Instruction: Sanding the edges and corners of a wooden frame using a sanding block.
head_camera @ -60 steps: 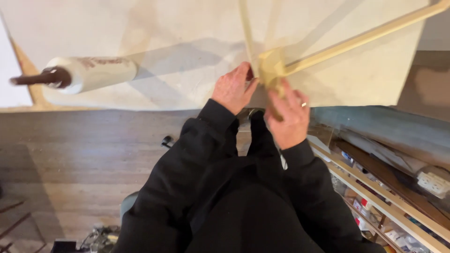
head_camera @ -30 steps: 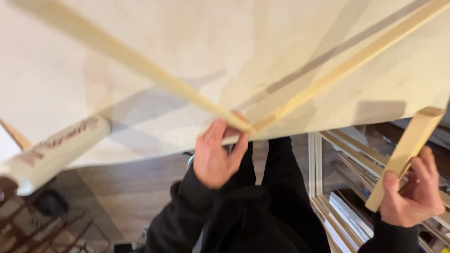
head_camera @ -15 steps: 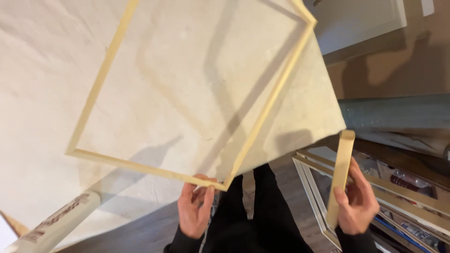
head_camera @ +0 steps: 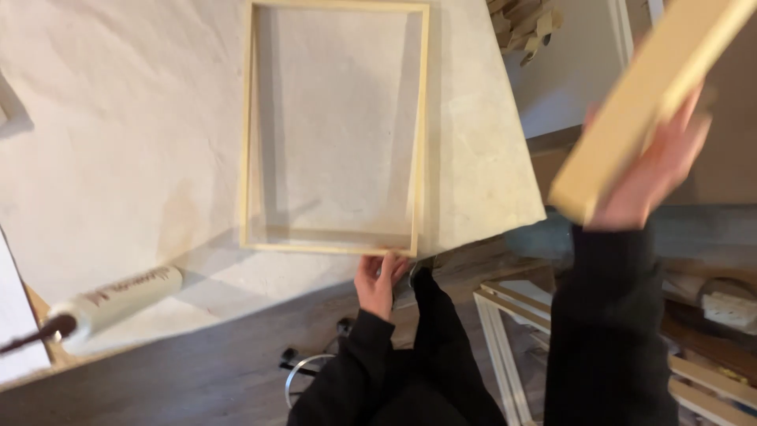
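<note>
Glue cartridge (head_camera: 118,298) is lying at the tabletop's (head_camera: 118,142) near-left edge. Left hand (head_camera: 379,280) is steadying the wooden frame (head_camera: 335,130) at the near edge, fingers closed on its corner. Right hand (head_camera: 650,170) is gripping a wooden block (head_camera: 639,102) aloft; fitting apparently proceeding, alignment needed.

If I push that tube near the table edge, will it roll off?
Probably. The tube is round and lies on its side close to the table's front edge, so a sideways push could roll it off. Its dark nozzle already pokes past the edge. It looks rigid, not floppy; how heavy it is cannot be told.
</note>
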